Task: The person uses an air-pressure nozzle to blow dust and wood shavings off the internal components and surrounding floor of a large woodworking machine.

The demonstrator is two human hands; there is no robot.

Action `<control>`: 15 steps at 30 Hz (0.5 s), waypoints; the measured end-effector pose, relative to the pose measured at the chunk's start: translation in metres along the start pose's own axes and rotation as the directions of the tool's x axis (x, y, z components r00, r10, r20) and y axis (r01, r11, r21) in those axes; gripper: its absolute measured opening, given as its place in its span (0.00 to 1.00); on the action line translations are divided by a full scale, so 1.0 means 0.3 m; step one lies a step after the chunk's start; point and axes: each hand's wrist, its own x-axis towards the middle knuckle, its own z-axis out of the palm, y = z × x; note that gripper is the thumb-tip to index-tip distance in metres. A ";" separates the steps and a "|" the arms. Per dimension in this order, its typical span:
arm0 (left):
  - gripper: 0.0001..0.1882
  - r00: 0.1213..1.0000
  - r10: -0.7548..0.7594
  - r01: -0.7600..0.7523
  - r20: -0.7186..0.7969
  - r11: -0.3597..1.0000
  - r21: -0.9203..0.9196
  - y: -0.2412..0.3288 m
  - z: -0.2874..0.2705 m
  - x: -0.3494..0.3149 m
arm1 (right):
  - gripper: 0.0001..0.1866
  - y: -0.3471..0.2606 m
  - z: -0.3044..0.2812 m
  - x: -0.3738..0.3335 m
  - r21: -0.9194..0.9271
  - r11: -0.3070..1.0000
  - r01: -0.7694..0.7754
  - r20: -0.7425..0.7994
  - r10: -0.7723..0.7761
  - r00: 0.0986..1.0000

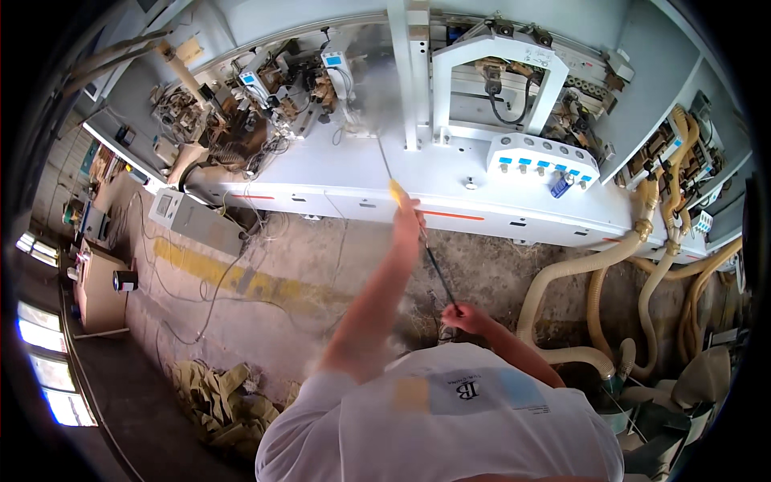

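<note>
My left hand (408,215) is stretched forward over the front edge of a long white machine (321,173). Its fingers are wrapped round a yellow-handled air blow gun (394,191). The gun's thin nozzle points up and away toward the machine parts, where a hazy cloud of dust (373,80) hangs. A dark hose (438,268) runs back from the left hand. Nearer my body, my right hand (466,318) is closed round that hose. Part of the handle is hidden by the left fingers.
Motor units and cables (273,96) line the machine's back. A blue spray can (561,185) stands by a panel of gauges (540,157). Thick ribbed hoses (546,281) curve across the right floor. A grey box (197,221) and crumpled cloth (217,402) lie left.
</note>
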 end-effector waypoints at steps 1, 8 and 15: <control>0.34 0.998 0.052 -0.051 -0.022 0.999 0.009 0.015 0.013 0.049 | 0.13 0.022 -0.046 -0.059 -0.227 0.972 -0.056 -0.139 0.024 0.990; 0.36 0.986 0.158 -0.152 -0.044 0.982 0.113 0.202 0.150 0.284 | 0.15 0.424 -0.254 -0.572 -0.296 0.711 -0.638 -0.869 0.077 0.489; 0.36 0.985 0.159 -0.139 -0.069 0.962 0.235 0.174 0.149 0.355 | 0.16 0.448 -0.263 -0.769 0.230 0.820 -0.523 -0.973 0.191 -0.129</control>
